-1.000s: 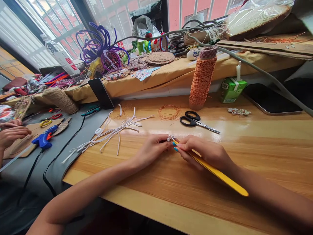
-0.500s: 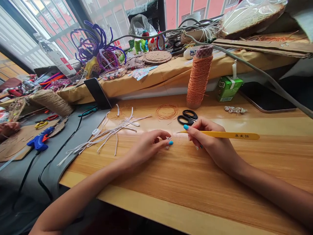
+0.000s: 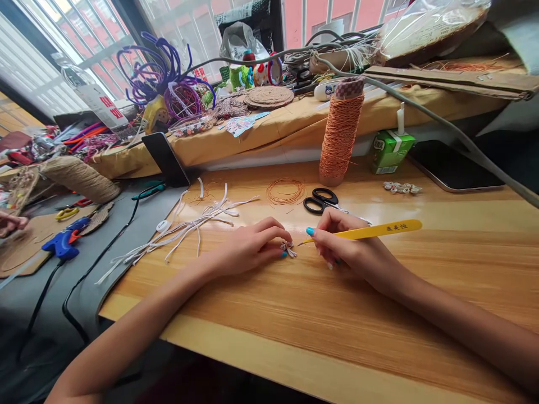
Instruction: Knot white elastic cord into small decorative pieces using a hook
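My left hand [image 3: 255, 244] rests on the wooden table, its thumb and fingers closed on a small knotted piece of white cord [image 3: 289, 249] with short loose ends. Yellow tweezers [image 3: 379, 229] lie in the pinch of my right hand [image 3: 351, 249], handle tilted up to the right. Their dark tip points at the cord piece, just beside it; whether it touches I cannot tell. Black-handled scissors [image 3: 321, 200] lie behind my right hand, which partly covers the blades. Loose white cords [image 3: 197, 221] spread out to the left of my left hand.
Behind the hands are a coil of orange thread [image 3: 285, 192] and an upright orange thread spool [image 3: 340, 134]. Toward the right sit small white knots [image 3: 402, 188], a green drink carton [image 3: 391, 151] and a tablet [image 3: 457, 165]. A blue glue gun [image 3: 66, 238] and another person's hand [image 3: 12, 223] are at left.
My right hand has lowered and moved left, bringing the tweezers' tip up to the cord piece. More of that piece now shows at my left fingertips. The view has shifted slightly.
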A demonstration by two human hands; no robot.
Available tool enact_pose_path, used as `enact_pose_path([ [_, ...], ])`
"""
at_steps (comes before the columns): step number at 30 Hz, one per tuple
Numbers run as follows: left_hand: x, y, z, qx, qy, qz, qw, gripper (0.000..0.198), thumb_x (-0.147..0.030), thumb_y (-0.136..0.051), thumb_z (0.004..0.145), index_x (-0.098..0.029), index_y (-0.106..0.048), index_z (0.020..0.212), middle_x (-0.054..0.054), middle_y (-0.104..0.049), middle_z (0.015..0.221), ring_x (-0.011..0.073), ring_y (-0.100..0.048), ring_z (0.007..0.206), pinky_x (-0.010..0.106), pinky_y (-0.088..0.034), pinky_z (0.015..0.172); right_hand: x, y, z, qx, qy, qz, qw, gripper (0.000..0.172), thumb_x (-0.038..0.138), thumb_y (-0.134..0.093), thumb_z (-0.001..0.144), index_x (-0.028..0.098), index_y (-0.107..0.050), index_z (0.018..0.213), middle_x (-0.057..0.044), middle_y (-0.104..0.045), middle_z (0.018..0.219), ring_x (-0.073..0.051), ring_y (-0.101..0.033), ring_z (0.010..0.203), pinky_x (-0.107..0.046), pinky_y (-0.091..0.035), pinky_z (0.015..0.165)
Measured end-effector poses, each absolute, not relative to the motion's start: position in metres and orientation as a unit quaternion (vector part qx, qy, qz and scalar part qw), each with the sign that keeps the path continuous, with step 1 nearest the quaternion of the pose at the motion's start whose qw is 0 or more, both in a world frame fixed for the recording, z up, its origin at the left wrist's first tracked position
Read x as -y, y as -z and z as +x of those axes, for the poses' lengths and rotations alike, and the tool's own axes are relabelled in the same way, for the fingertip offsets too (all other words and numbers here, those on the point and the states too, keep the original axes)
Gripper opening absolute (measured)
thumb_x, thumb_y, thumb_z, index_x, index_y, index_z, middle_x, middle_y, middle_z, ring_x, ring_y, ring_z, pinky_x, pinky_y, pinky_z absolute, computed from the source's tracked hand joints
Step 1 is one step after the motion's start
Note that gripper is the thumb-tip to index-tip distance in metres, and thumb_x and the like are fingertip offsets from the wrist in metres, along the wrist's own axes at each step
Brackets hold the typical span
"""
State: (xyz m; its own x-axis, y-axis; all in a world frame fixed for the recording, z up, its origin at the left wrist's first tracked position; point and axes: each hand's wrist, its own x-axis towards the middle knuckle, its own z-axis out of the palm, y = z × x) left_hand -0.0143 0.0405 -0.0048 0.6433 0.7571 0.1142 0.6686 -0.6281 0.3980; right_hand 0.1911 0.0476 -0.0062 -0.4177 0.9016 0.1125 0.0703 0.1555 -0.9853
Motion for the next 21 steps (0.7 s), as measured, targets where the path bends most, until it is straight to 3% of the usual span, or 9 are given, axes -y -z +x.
enact_pose_path([
  [3, -0.04, 0.006, -0.015, -0.38, -0.159, 0.897, 0.161, 0.02, -0.026, -0.047, 0.083, -0.017, -0.054, 0.099, 0.007, -0.052, 0.103, 0.0085, -0.052, 0.069, 0.023, -0.044, 0.064, -0.048, 0.009, 0.191, 0.664, -0.53, -0.377, 0.369, 0.015, 0.023, -0.05, 0.077, 0.018, -0.042, 0.065, 0.006, -0.05, 0.049, -0.005, -0.044, 0.038, -0.017, -0.032, 0.035],
  [10, -0.04, 0.013, -0.015, -0.333, -0.17, 0.916, 0.142, 0.02, -0.019, -0.041, 0.085, -0.018, -0.059, 0.093, 0.006, -0.056, 0.095, 0.0115, -0.054, 0.079, 0.024, -0.044, 0.07, -0.048, 0.009, 0.19, 0.702, -0.51, -0.376, 0.326, 0.013, 0.021, -0.051, 0.075, 0.018, -0.043, 0.066, 0.005, -0.05, 0.055, -0.005, -0.045, 0.041, -0.017, -0.033, 0.037],
  [21, -0.041, 0.016, -0.021, -0.291, -0.177, 0.939, 0.05, 0.022, -0.009, -0.046, 0.079, -0.02, -0.062, 0.091, 0.003, -0.056, 0.086, 0.0082, -0.049, 0.064, 0.02, -0.037, 0.056, -0.046, 0.007, 0.191, 0.727, -0.508, -0.372, 0.273, 0.017, 0.025, -0.049, 0.077, 0.019, -0.041, 0.064, 0.005, -0.05, 0.052, -0.006, -0.046, 0.042, -0.018, -0.033, 0.039],
])
